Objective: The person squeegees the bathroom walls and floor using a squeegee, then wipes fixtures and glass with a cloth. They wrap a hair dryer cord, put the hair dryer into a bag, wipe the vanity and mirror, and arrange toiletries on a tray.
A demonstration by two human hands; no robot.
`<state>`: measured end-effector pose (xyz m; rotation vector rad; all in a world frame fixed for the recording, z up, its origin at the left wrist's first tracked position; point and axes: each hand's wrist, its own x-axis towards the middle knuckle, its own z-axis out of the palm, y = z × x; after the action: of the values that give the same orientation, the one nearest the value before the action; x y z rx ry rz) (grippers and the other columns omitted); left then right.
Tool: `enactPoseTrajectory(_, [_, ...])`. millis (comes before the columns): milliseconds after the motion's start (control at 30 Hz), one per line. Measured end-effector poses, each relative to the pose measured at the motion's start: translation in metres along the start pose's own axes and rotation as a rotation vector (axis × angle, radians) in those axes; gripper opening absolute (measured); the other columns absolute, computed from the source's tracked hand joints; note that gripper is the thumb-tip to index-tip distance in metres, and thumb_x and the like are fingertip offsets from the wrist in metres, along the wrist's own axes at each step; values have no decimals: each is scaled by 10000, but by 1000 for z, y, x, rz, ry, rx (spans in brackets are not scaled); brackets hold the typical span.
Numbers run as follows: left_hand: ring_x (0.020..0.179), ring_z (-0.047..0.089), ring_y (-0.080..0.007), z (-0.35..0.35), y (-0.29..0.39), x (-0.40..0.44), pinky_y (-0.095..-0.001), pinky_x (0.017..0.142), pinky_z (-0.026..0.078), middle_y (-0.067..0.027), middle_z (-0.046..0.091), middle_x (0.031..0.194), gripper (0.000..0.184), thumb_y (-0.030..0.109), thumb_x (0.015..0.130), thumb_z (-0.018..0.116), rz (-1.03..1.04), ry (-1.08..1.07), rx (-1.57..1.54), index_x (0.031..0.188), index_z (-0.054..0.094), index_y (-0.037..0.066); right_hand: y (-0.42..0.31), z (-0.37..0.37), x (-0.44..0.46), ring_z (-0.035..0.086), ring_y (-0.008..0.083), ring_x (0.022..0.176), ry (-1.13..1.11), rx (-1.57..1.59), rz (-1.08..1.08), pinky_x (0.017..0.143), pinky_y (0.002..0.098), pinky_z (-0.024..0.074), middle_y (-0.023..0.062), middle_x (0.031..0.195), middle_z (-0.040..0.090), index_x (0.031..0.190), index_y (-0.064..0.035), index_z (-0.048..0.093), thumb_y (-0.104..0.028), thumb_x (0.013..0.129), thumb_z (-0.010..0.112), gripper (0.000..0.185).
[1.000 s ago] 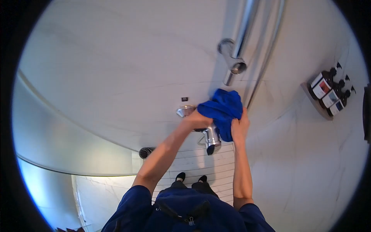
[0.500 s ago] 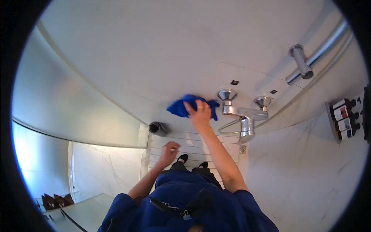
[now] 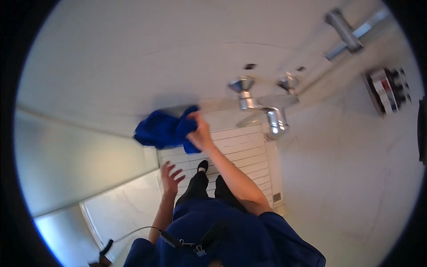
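Observation:
A blue cloth (image 3: pixel 162 129) hangs bunched from my right hand (image 3: pixel 201 133), whose fingers pinch its right-hand part. The cloth is in front of the lower wall, left of the chrome shower mixer (image 3: pixel 262 104). My left hand (image 3: pixel 170 179) is empty, with its fingers spread, lower down beside the glass panel. Below both hands lies the slatted floor (image 3: pixel 240 144), where a dark shoe (image 3: pixel 203 166) shows.
The frosted glass panel (image 3: pixel 98 164) curves along the left. A chrome rail bracket (image 3: pixel 343 30) sticks out of the wall at upper right. Several bottles stand in a wall rack (image 3: pixel 383 91) on the right. A small drain (image 3: pixel 276 197) is in the floor.
My right hand has moved left with the cloth, which was pressed on the wall and now hangs loose. My left hand has opened its fingers. The view has turned and shifted.

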<state>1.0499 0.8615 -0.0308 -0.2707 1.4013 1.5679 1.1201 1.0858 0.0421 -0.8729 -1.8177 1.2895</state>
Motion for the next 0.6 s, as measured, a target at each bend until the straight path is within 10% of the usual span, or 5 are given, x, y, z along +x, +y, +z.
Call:
enactPoseTrajectory(67, [1186, 470, -295, 42, 36, -5, -496, 937, 444, -122, 456, 1302, 557, 488, 922, 401, -116, -54, -275, 1390, 345, 190, 15, -18, -32, 573, 285, 989, -254, -90, -115, 897, 343, 440, 112, 1019, 579, 1042, -64, 530, -46, 513, 617, 537])
enactPoseTrajectory(133, [1237, 435, -290, 54, 22, 29, -469, 1021, 372, -105, 403, 1373, 720, 616, 863, 396, 86, -756, -73, 1394, 326, 135, 28, -29, -81, 467, 298, 1163, -387, 5, -50, 993, 369, 370, 135, 1198, 502, 1215, -107, 515, -205, 537, 744, 723])
enactPoseTrajectory(233, [1271, 401, -268, 89, -28, 49, -422, 1056, 332, -108, 396, 1383, 695, 581, 901, 378, -356, -1038, 28, 1398, 311, 99, 20, -43, -147, 292, 435, 1282, -219, 5, 210, 1057, 453, 277, 268, 1447, 200, 1431, -223, 312, -389, 538, 842, 1052])
enactPoseTrajectory(400, [1199, 471, -271, 131, -62, 3, -429, 918, 457, -118, 449, 1331, 580, 456, 963, 369, -695, -1048, 886, 1406, 290, 90, 45, -101, -245, 514, 334, 1104, 344, -60, 314, 969, 395, 396, 166, 1194, 554, 1207, -104, 566, -316, 573, 823, 716])
enactPoseTrajectory(600, [852, 607, -172, 239, -158, -74, -281, 696, 487, -108, 629, 997, 329, 196, 932, 501, -7, -1888, 1549, 1201, 549, 13, -75, -196, -386, 555, 339, 1037, 1068, -680, 539, 865, 377, 469, 144, 1187, 555, 1165, -137, 576, -199, 573, 792, 634])
